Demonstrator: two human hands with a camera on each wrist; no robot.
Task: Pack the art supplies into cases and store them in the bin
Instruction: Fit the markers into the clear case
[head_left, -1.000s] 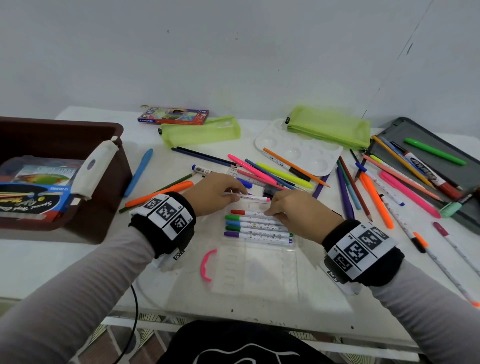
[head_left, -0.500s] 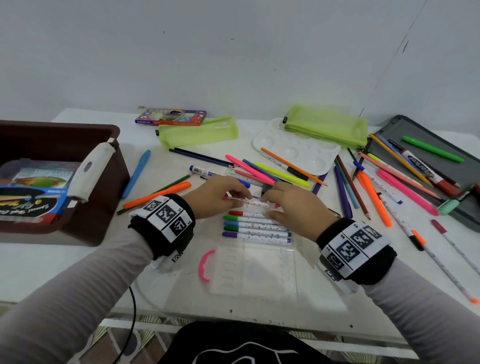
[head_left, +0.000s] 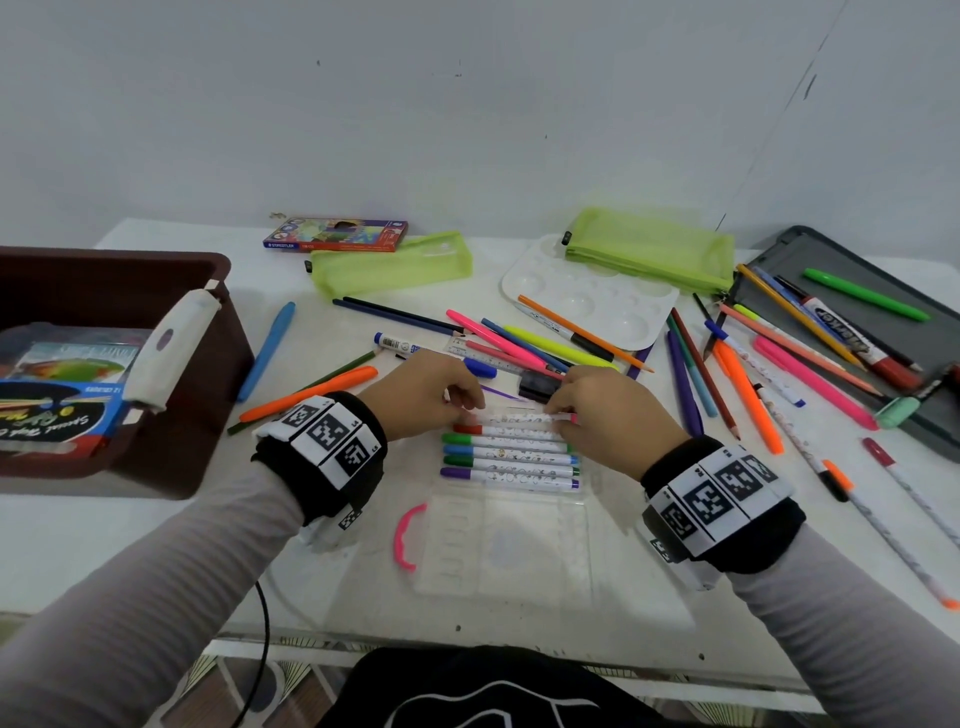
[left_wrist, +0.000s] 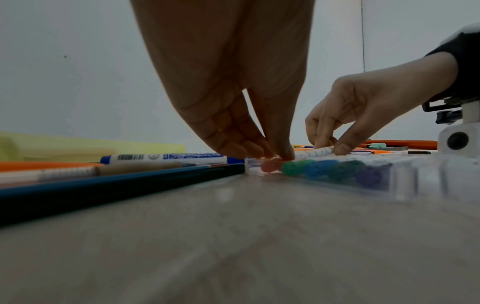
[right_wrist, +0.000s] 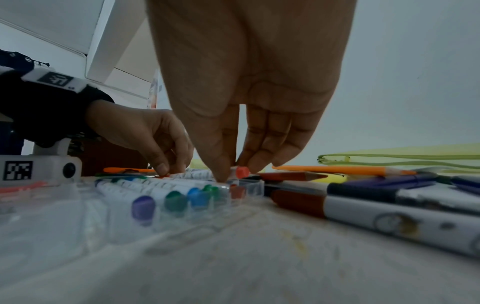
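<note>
A clear plastic marker case lies open on the table before me, with a pink handle. Several white markers with red, green, blue and purple caps lie in its far slots. Both hands hold one white patterned marker with pink ends just above the red one. My left hand pinches its left end. My right hand pinches its right end. The brown bin stands at the left.
Loose pens, pencils and markers lie scattered beyond the case and to the right. Two green mesh pouches, a white palette, a coloured pencil box and a grey tray with markers sit further back. The bin holds boxed supplies.
Both hands have lowered the pink-ended marker towards the case, next to the red marker. My right hand has shifted slightly towards the marker's right end.
</note>
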